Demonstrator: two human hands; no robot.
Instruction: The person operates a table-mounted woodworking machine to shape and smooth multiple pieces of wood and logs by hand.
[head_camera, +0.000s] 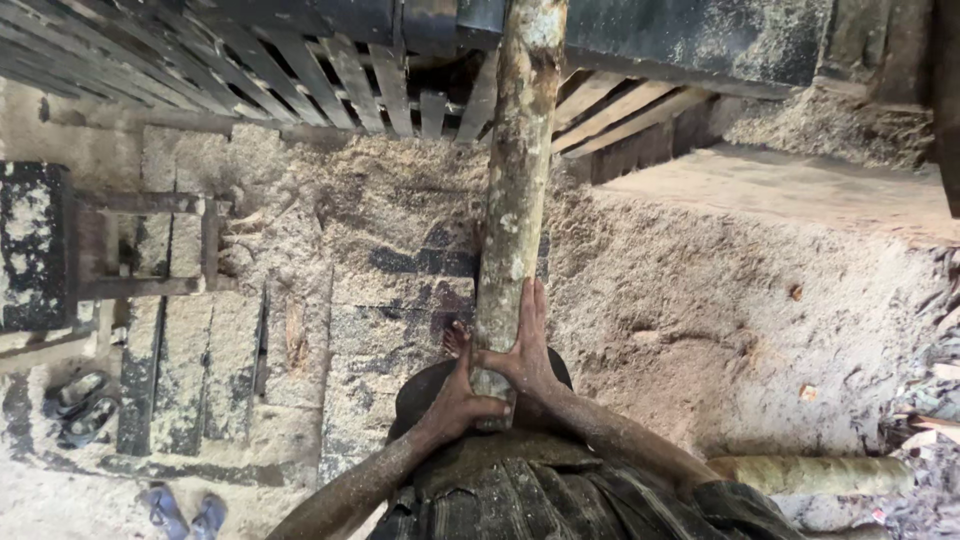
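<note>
While the view looks straight down over the person's chest, the scene reads from its biggest parts to its smallest.

Ground: a sawdust floor (720, 300), pale tan and soft-looking, heaped in drifts and thick enough to half bury dark planks and stone-like slabs at the left.

Platform: a slatted wooden deck (330, 70) across the top, made of dark, worn boards dusted with wood powder; gaps between the slats show shadow below.

Log: a long round log (518, 180), mottled grey-green and cream with patchy bark, running from the person's chest up and away until its far end rests on the slatted deck. It looks to be braced that way so the deck carries the far end while the hands steady the near one.

Frame: a low wooden frame (140, 245) at the left, square-cornered and rough, sunk into the dust.

Second log: a shorter pale log (810, 475) lying flat at the lower right, well apart from the held one.

Right hand: the right hand (525, 345) lies flat along the log's right side, fingers straight and close together, pressing rather than wrapping.

Left hand: the left hand (462, 400) cups the near end from the left, fingers curled round the butt of the log. Both forearms are speckled with sawdust.

Bare foot: toes (455, 338) show just left of the log, below the hands.

Footwear: grey sandals (80, 405) and blue sandals (185, 510) sit on the floor at the lower left, away from the work.
</note>
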